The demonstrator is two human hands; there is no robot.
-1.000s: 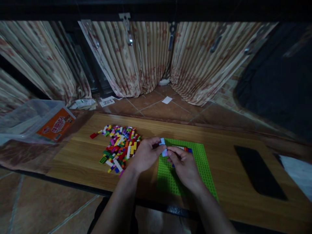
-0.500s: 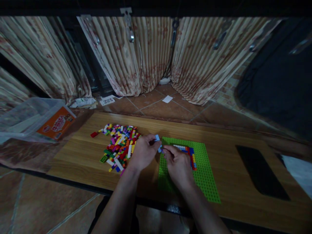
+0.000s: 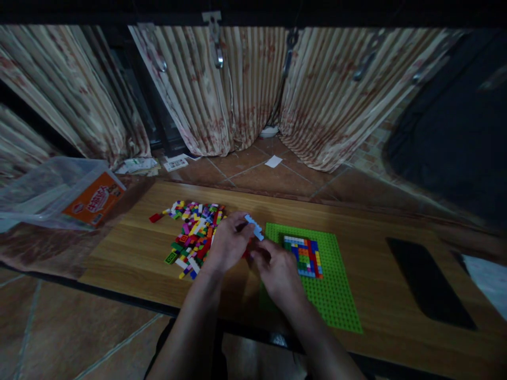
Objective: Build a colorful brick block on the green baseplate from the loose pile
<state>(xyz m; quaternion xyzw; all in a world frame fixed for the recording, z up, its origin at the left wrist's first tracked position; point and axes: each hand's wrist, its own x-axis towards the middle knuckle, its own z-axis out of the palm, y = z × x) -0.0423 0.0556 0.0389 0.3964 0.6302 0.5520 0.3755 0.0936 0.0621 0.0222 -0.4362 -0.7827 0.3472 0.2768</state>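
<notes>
My left hand (image 3: 227,243) pinches a small light-blue brick piece (image 3: 254,226) just left of the green baseplate (image 3: 332,295). My right hand (image 3: 277,272) is closed beside it, fingertips meeting the left hand's, with something small and red between them that I cannot make out. A flat patch of red, blue, yellow and white bricks (image 3: 304,256) is built on the baseplate, to the right of both hands. A heap of loose coloured bricks (image 3: 192,235) lies on the wooden table (image 3: 130,253) beside my left hand.
A clear plastic box with an orange label (image 3: 93,199) sits at the table's left end. A black flat slab (image 3: 430,289) lies at the right, something white (image 3: 489,277) past it. Striped curtains (image 3: 237,89) hang behind, over a tiled floor with scattered papers (image 3: 138,166).
Both hands have moved left off the baseplate toward the loose bricks, uncovering the built patch. The light-blue piece stayed in my left fingers.
</notes>
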